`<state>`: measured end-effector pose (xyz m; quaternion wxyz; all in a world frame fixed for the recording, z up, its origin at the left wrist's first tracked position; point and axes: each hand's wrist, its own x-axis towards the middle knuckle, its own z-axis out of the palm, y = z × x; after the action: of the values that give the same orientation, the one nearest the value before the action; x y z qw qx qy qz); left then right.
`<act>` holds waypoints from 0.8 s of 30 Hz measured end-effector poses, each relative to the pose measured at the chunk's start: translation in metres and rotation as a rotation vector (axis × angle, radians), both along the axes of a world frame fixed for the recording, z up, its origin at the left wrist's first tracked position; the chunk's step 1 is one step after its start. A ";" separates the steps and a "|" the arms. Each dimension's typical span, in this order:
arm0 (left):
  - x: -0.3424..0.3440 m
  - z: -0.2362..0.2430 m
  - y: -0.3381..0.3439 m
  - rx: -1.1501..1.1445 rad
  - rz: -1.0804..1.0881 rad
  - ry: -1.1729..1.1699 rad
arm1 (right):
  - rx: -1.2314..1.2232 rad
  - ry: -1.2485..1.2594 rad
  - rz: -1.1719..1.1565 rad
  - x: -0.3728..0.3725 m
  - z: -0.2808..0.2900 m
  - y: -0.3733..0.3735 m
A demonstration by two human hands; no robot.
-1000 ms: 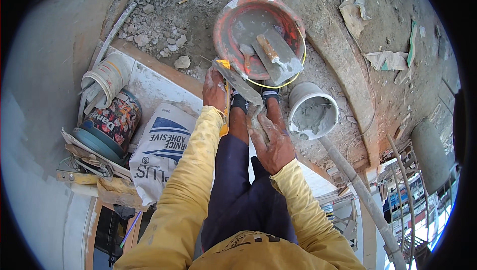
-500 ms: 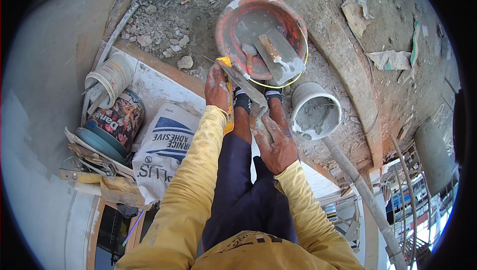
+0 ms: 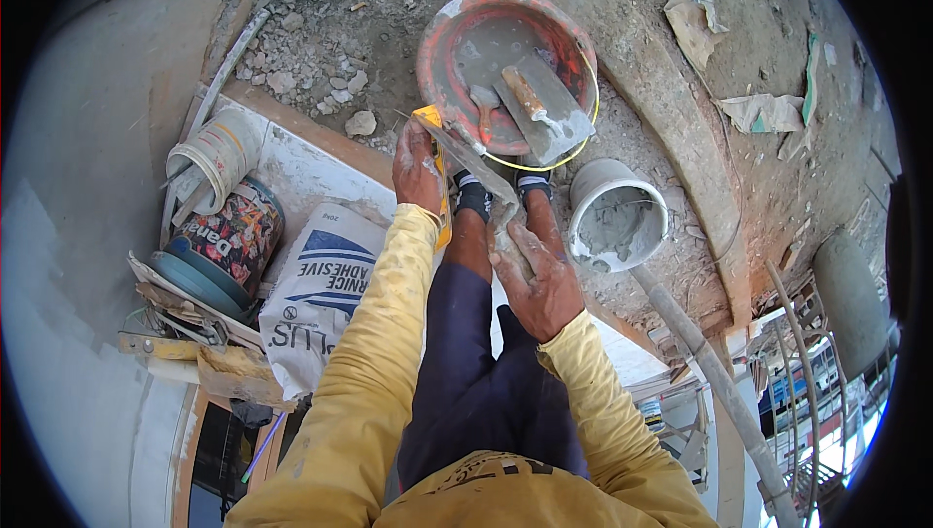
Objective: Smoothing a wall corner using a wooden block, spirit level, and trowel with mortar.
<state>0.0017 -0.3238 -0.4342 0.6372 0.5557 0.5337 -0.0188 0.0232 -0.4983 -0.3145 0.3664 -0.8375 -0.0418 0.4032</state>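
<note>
My left hand (image 3: 416,176) is closed around a yellow tool that looks like a spirit level (image 3: 445,227), held upright in front of my knees. In my right hand (image 3: 544,293) is the handle of a narrow, mortar-smeared trowel (image 3: 476,166). Its blade slants up to the left and lies against or just over the yellow tool's upper end; contact cannot be made out. Beyond my hands stands a red, mortar-coated basin (image 3: 432,66). A flat plastering trowel (image 3: 561,139) with a wooden handle and a paintbrush (image 3: 485,112) rest across it.
Right of my feet is a white bucket (image 3: 583,199) with grey mortar. At left lie an adhesive bag (image 3: 316,295), a patterned paint pail (image 3: 228,241) and a tipped white bucket (image 3: 219,154). A pole (image 3: 695,343) slants at lower right. Rubble (image 3: 301,66) covers the ground.
Both hands keep their grips. The yellow tool and my left hand have shifted slightly left and up, and the narrow trowel's blade has turned slightly against it.
</note>
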 end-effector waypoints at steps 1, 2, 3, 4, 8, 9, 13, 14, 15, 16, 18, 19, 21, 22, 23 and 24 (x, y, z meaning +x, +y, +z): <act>-0.001 0.001 0.002 -0.029 -0.018 0.009 | 0.006 0.011 0.005 0.001 0.001 0.000; 0.000 0.000 0.001 -0.064 -0.038 0.015 | 0.002 0.009 0.003 0.001 0.001 -0.001; 0.001 0.000 0.000 -0.067 -0.039 0.013 | 0.002 -0.006 0.005 0.001 0.001 -0.001; 0.001 0.000 -0.002 -0.086 -0.018 0.017 | 0.001 -0.020 0.006 0.001 0.001 -0.002; -0.006 -0.003 0.003 -0.019 -0.044 -0.019 | 0.027 0.029 0.012 0.000 0.004 0.001; -0.006 -0.002 0.003 -0.018 -0.045 -0.019 | 0.029 0.032 0.007 -0.001 0.001 0.000; -0.005 -0.001 -0.001 -0.036 0.012 0.002 | 0.016 0.032 0.012 -0.004 0.003 0.002; -0.005 -0.001 0.000 0.005 0.002 -0.004 | 0.018 0.031 0.011 -0.007 0.001 0.002; -0.007 -0.002 0.000 0.008 0.001 -0.004 | 0.025 0.027 0.005 -0.012 -0.004 0.000; -0.010 -0.004 0.000 0.007 0.017 -0.018 | 0.031 0.023 -0.001 -0.014 -0.007 -0.001; -0.010 -0.003 -0.005 -0.001 0.032 -0.030 | -0.027 0.039 -0.020 -0.008 -0.015 -0.002; -0.012 -0.001 -0.011 -0.043 0.015 -0.001 | -0.084 0.055 -0.038 -0.007 -0.018 -0.003; -0.010 0.006 -0.011 -0.085 0.005 0.072 | -0.060 0.052 -0.060 -0.009 -0.013 -0.003; -0.010 0.007 -0.009 -0.080 0.007 0.073 | -0.043 0.047 -0.085 -0.010 -0.009 -0.003; -0.010 0.008 -0.008 -0.085 0.047 0.042 | -0.037 -0.015 -0.026 -0.009 -0.001 -0.002; -0.011 0.009 -0.008 -0.089 0.087 0.011 | -0.039 -0.014 -0.025 -0.011 0.003 -0.002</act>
<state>-0.0093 -0.3314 -0.4250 0.6586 0.5028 0.5595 -0.0180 0.0122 -0.5000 -0.3120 0.3548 -0.8478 -0.0262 0.3933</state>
